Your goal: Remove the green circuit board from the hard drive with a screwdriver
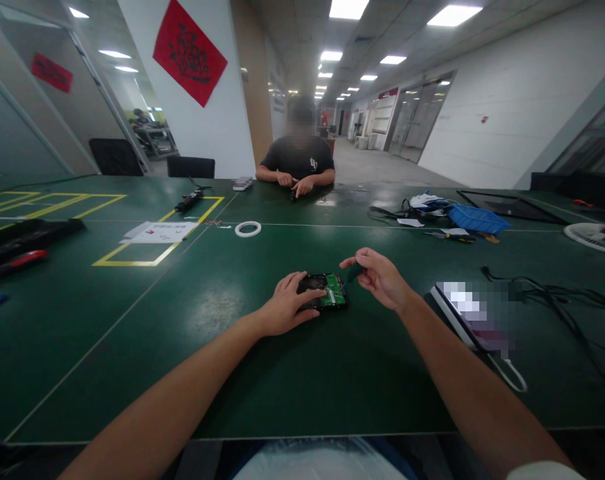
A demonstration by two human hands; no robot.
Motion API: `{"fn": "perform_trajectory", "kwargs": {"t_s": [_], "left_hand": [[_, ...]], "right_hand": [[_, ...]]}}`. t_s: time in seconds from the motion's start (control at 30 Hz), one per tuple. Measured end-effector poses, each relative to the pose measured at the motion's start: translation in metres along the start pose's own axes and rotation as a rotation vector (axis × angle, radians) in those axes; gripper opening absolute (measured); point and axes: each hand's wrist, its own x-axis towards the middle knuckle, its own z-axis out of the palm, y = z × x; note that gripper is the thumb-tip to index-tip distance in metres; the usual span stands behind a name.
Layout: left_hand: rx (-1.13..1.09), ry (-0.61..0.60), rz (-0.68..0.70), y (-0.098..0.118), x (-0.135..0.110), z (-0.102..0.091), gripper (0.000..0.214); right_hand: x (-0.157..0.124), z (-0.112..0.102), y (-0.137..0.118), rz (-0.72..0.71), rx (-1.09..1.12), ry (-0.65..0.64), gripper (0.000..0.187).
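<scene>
A hard drive (335, 298) lies on the green table with its green circuit board facing up. My left hand (283, 305) holds it at the left end, fingers on the far side and along the board, thumb by the near edge. My right hand (381, 278) is closed around the dark handle of a small screwdriver (352, 273), just right of the drive. The thin shaft points down and left toward the board's right end; whether its tip touches a screw is too small to tell.
A white-edged device (457, 317) with a cable lies right of my right forearm, near black cables (557, 300). Farther off are a white tape roll (247, 229), papers (159, 233), a blue basket (477, 219) and pliers (452, 235). A person (298, 160) sits opposite.
</scene>
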Motion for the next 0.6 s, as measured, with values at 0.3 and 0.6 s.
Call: {"fn": "perform_trajectory", "kwargs": {"t_s": [0.3,0.6], "left_hand": [[0.0,0.009,0.006,0.0011,-0.0004,-0.0006,0.05],[0.005,0.003,0.005,0.0009,-0.0003,0.0002,0.052]], "right_hand": [[-0.0022,-0.0041,-0.002,0.058,0.009,-0.07,0.025],[-0.0023,0.0012,-0.0032,0.096,0.133,-0.097,0.031]]}}
